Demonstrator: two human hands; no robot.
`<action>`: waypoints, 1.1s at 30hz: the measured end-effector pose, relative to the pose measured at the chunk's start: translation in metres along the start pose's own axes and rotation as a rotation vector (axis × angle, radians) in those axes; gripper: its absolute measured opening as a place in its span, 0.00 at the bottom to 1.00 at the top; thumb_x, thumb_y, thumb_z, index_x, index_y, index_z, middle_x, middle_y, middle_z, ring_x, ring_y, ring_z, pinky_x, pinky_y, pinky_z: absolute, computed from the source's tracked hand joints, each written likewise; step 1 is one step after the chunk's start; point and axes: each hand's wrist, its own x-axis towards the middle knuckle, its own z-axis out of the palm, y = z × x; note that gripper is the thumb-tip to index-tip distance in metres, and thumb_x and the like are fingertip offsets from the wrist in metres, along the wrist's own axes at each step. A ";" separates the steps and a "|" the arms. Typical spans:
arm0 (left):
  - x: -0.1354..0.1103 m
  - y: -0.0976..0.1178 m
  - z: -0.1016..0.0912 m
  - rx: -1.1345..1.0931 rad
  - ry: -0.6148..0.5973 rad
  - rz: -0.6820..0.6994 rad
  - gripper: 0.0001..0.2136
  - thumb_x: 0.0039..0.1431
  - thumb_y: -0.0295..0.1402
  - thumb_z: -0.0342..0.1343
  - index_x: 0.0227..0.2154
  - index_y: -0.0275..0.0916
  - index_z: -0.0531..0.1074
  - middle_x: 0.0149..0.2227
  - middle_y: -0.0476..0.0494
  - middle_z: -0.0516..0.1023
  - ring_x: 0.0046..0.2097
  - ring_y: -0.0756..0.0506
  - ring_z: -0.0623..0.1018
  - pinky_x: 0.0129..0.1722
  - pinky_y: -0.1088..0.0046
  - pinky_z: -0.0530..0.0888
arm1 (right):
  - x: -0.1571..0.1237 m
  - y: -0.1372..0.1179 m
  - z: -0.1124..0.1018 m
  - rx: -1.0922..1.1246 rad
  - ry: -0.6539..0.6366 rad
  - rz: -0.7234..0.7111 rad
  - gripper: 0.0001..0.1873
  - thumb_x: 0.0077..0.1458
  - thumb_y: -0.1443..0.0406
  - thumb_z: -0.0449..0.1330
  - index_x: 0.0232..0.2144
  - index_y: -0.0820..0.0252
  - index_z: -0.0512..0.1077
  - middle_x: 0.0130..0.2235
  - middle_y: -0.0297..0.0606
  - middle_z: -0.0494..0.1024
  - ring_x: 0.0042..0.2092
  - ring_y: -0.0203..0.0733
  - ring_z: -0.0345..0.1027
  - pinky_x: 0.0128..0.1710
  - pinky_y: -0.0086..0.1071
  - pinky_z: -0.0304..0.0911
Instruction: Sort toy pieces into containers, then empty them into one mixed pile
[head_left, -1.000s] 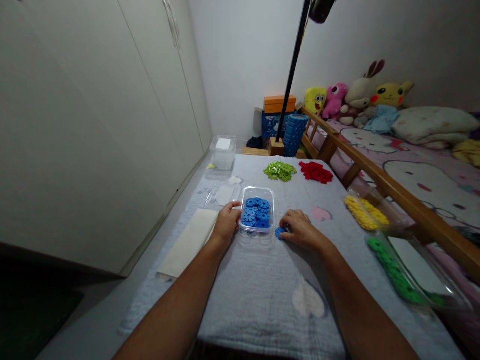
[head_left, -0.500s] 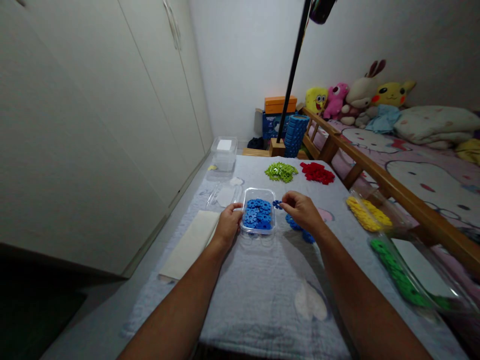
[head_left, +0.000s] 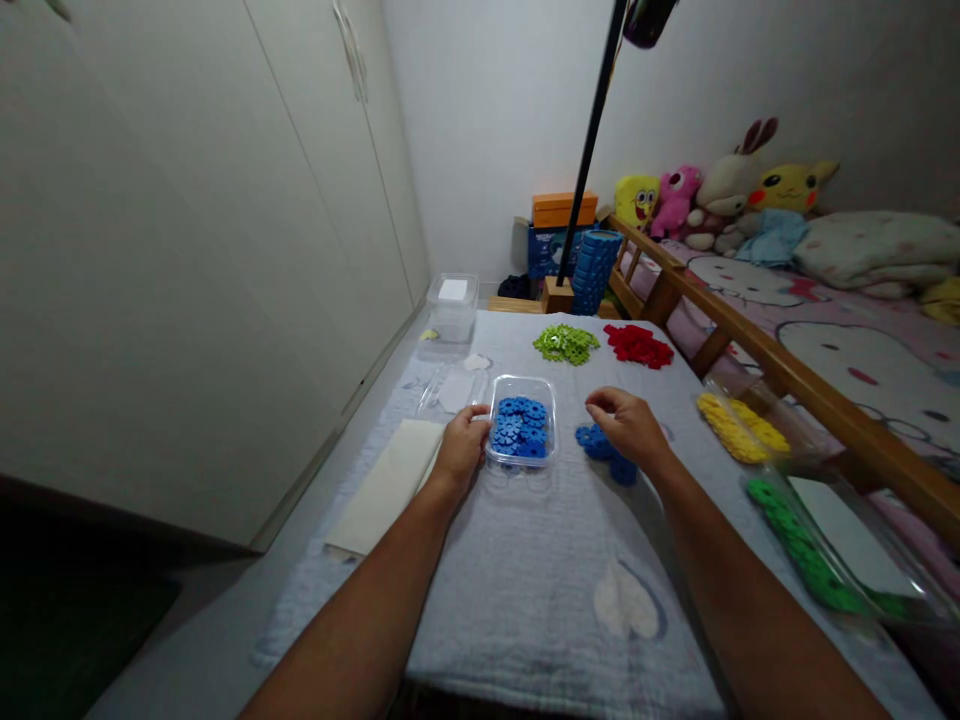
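A clear plastic container (head_left: 556, 425) holds several blue flower-shaped discs (head_left: 520, 427). At its left side, my left hand (head_left: 466, 443) has its fingers and thumb closed on the rim. My right hand (head_left: 626, 425) hovers to the right of the container, fingertips drawn together, and no disc shows between them. Just below it lies a loose pile of blue discs (head_left: 600, 447), partly covered by the hand. A clear lid (head_left: 450, 390) rests on the cloth behind my left hand.
Light-green pieces (head_left: 566, 344) and red pieces (head_left: 637, 346) lie at the far end. On the right stand containers of yellow pieces (head_left: 742, 428) and green pieces (head_left: 802, 545), near the wooden bed rail (head_left: 750, 330). At left are a folded cream cloth (head_left: 382, 485) and a clear box (head_left: 453, 315).
My right hand has moved right, away from the container's edge, and the blue disc it pinched no longer shows in its fingers. My left hand stays at the container.
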 end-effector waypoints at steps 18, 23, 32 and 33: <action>-0.001 0.000 -0.001 -0.011 -0.003 -0.009 0.17 0.46 0.33 0.57 0.42 0.36 0.72 0.15 0.60 0.61 0.15 0.54 0.59 0.15 0.80 0.57 | -0.030 0.052 -0.007 -0.248 -0.242 0.055 0.23 0.44 0.57 0.69 0.45 0.54 0.78 0.46 0.42 0.77 0.50 0.52 0.67 0.54 0.43 0.58; -0.003 0.004 0.001 -0.007 0.009 -0.019 0.16 0.47 0.32 0.56 0.41 0.36 0.72 0.15 0.60 0.61 0.15 0.54 0.59 0.15 0.80 0.57 | -0.029 0.051 -0.004 -0.197 -0.257 0.058 0.15 0.48 0.59 0.66 0.40 0.54 0.79 0.44 0.41 0.76 0.49 0.51 0.67 0.54 0.44 0.57; -0.003 0.004 0.001 -0.001 0.004 -0.015 0.16 0.47 0.33 0.56 0.41 0.36 0.72 0.15 0.59 0.61 0.15 0.54 0.59 0.15 0.80 0.56 | -0.025 0.043 0.001 0.079 -0.038 0.104 0.10 0.49 0.56 0.61 0.28 0.57 0.76 0.33 0.39 0.76 0.39 0.45 0.70 0.44 0.40 0.64; -0.003 0.003 0.001 -0.003 0.000 -0.015 0.16 0.47 0.33 0.56 0.41 0.36 0.72 0.15 0.59 0.61 0.15 0.54 0.59 0.15 0.80 0.56 | -0.025 0.040 0.000 0.129 -0.033 0.143 0.11 0.49 0.56 0.61 0.28 0.57 0.76 0.31 0.38 0.75 0.36 0.44 0.69 0.41 0.38 0.64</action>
